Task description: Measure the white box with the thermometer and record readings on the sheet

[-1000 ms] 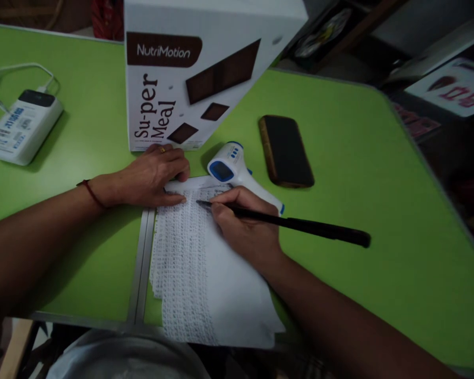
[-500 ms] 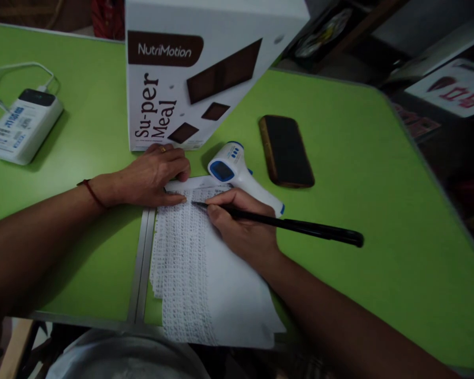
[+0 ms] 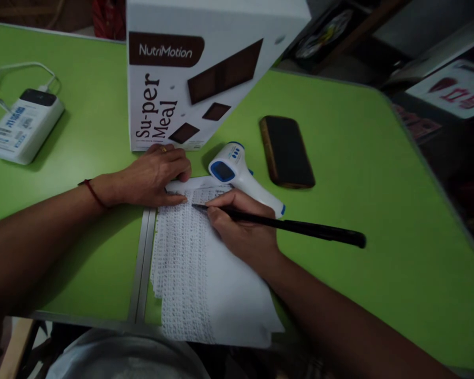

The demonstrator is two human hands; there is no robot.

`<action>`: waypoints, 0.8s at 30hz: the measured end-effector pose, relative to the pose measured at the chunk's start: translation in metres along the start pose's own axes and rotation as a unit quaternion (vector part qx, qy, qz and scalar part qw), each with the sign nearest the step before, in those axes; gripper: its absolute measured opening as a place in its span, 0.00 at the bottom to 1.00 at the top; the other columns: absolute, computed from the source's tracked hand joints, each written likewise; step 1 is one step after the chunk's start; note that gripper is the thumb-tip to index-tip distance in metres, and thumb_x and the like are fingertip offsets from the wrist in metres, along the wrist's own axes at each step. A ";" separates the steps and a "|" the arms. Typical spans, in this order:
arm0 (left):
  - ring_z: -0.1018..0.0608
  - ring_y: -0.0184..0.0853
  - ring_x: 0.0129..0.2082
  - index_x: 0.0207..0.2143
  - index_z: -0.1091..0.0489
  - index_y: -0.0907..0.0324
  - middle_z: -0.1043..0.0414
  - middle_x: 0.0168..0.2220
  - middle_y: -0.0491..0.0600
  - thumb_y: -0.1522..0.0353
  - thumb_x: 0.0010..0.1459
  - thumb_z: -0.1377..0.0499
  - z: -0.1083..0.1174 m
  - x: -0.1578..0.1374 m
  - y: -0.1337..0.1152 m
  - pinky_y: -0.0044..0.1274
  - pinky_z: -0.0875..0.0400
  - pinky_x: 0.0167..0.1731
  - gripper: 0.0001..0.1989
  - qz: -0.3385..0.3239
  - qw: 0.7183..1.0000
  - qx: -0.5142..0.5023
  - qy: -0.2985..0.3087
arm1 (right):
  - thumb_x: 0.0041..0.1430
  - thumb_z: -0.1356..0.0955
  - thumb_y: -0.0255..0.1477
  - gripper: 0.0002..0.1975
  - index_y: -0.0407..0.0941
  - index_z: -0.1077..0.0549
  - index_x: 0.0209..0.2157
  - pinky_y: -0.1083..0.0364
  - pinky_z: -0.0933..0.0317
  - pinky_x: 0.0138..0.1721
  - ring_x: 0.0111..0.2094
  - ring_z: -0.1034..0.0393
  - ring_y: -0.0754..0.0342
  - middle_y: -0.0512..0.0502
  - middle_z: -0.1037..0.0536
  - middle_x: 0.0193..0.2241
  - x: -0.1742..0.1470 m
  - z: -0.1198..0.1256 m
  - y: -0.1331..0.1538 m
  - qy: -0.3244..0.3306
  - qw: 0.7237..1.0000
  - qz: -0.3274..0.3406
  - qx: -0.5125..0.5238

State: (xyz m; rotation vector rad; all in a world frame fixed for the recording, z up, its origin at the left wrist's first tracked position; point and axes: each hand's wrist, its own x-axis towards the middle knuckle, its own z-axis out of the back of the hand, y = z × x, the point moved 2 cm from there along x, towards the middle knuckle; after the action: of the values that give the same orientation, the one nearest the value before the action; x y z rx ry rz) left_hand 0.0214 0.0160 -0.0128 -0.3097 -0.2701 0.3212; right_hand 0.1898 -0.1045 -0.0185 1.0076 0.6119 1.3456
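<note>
My right hand (image 3: 245, 223) grips a long black pen (image 3: 300, 225), its tip at the written part of a white sheet of paper (image 3: 237, 295). Dense rows of small handwriting fill the left side of the sheet, while its right side is blank. More written sheets lie beneath it. My left hand (image 3: 154, 176) rests at the paper's upper left, thumb stretched over the edge and fingers bent, holding nothing. Just beyond its fingers stands a white NutriMotion box (image 3: 169, 100). A white and blue infrared thermometer (image 3: 240, 173) lies above my right hand, partly behind it.
On the green table (image 3: 379, 210), a phone in a brown case (image 3: 287, 151) lies right of the thermometer. A white power bank (image 3: 23, 126) with a cable plugged in sits at the left. A metal seam (image 3: 140, 279) runs beside the papers.
Almost everything stays in place. The pen's rear end has shifted very slightly to the right; both hands keep their positions on the paper.
</note>
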 end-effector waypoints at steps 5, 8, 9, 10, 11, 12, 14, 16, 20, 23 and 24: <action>0.26 0.43 0.44 0.39 0.32 0.60 0.27 0.42 0.54 0.61 0.58 0.39 0.001 0.000 -0.001 0.35 0.36 0.51 0.12 0.001 1.000 -0.003 0.003 | 0.49 0.34 0.26 0.04 0.48 0.29 0.23 0.56 0.42 0.21 0.19 0.37 0.58 0.54 0.29 0.18 0.000 0.001 0.001 -0.013 1.000 0.012 0.007; 0.26 0.43 0.44 0.39 0.32 0.60 0.27 0.43 0.54 0.62 0.58 0.38 0.001 0.000 -0.001 0.34 0.36 0.51 0.12 0.001 1.000 -0.001 0.003 | 0.48 0.34 0.26 0.04 0.48 0.29 0.22 0.56 0.42 0.21 0.19 0.38 0.58 0.54 0.29 0.18 0.000 0.001 0.001 -0.025 1.000 0.015 0.006; 0.26 0.43 0.45 0.39 0.32 0.59 0.27 0.43 0.54 0.62 0.58 0.38 0.001 0.000 -0.001 0.34 0.36 0.51 0.12 0.002 1.000 0.000 0.004 | 0.48 0.34 0.26 0.05 0.48 0.29 0.22 0.56 0.43 0.21 0.19 0.38 0.58 0.54 0.29 0.17 0.000 0.002 0.001 -0.033 0.999 0.012 0.004; 0.26 0.43 0.45 0.39 0.32 0.59 0.27 0.43 0.54 0.62 0.58 0.38 0.001 0.000 -0.001 0.34 0.36 0.51 0.12 0.002 1.000 0.000 0.003 | 0.48 0.34 0.26 0.05 0.48 0.29 0.22 0.56 0.43 0.20 0.19 0.38 0.58 0.54 0.29 0.17 0.000 0.002 0.001 -0.038 0.999 0.008 0.003; 0.26 0.42 0.45 0.39 0.32 0.59 0.27 0.43 0.54 0.61 0.58 0.38 0.000 0.000 -0.001 0.34 0.36 0.51 0.12 0.002 1.000 0.001 0.001 | 0.48 0.34 0.26 0.05 0.48 0.28 0.22 0.56 0.43 0.20 0.19 0.38 0.58 0.54 0.29 0.17 0.000 0.002 0.001 -0.038 0.999 0.006 0.001; 0.26 0.42 0.45 0.39 0.32 0.59 0.27 0.43 0.54 0.61 0.57 0.38 0.000 0.000 0.000 0.34 0.36 0.51 0.12 0.002 1.000 0.001 0.000 | 0.48 0.34 0.26 0.05 0.48 0.28 0.22 0.56 0.43 0.20 0.19 0.39 0.58 0.54 0.29 0.17 0.000 0.002 0.001 -0.035 0.999 0.004 0.000; 0.26 0.43 0.45 0.39 0.32 0.59 0.27 0.43 0.54 0.61 0.58 0.38 0.000 0.000 0.000 0.34 0.36 0.52 0.13 0.001 1.000 0.000 -0.001 | 0.48 0.34 0.25 0.05 0.48 0.28 0.22 0.56 0.43 0.21 0.19 0.38 0.58 0.54 0.29 0.17 0.000 0.002 0.001 -0.021 1.000 0.001 -0.005; 0.26 0.43 0.45 0.39 0.32 0.60 0.27 0.43 0.54 0.61 0.58 0.38 0.000 0.000 0.000 0.34 0.36 0.52 0.13 0.002 1.000 0.000 -0.002 | 0.49 0.34 0.26 0.04 0.48 0.28 0.23 0.56 0.42 0.21 0.19 0.38 0.58 0.54 0.30 0.17 0.000 0.002 0.001 -0.014 1.000 -0.001 -0.008; 0.26 0.43 0.45 0.39 0.32 0.60 0.27 0.43 0.54 0.61 0.58 0.38 -0.001 0.000 0.000 0.34 0.36 0.52 0.12 0.000 1.000 0.004 -0.003 | 0.49 0.34 0.27 0.04 0.48 0.29 0.23 0.56 0.41 0.21 0.19 0.37 0.58 0.54 0.30 0.17 0.000 0.001 0.002 -0.024 1.000 0.004 -0.009; 0.26 0.42 0.44 0.39 0.32 0.59 0.27 0.43 0.54 0.61 0.58 0.38 -0.001 0.000 0.000 0.34 0.36 0.51 0.12 -0.001 1.000 0.006 -0.001 | 0.48 0.34 0.26 0.04 0.48 0.30 0.22 0.57 0.42 0.20 0.19 0.38 0.58 0.54 0.29 0.17 0.000 0.001 0.001 -0.026 1.000 0.005 -0.007; 0.26 0.42 0.44 0.39 0.32 0.59 0.27 0.43 0.53 0.61 0.58 0.38 0.000 -0.001 0.000 0.34 0.36 0.51 0.12 -0.001 1.000 0.006 -0.001 | 0.48 0.34 0.26 0.04 0.48 0.30 0.21 0.57 0.43 0.20 0.19 0.38 0.58 0.54 0.29 0.17 0.000 0.001 0.000 -0.028 1.000 0.004 -0.005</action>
State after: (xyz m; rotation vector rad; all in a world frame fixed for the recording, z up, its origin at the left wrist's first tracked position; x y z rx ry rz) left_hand 0.0208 0.0161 -0.0135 -0.2973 -0.2698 0.3210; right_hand 0.1907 -0.1050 -0.0177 1.0382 0.5588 1.3221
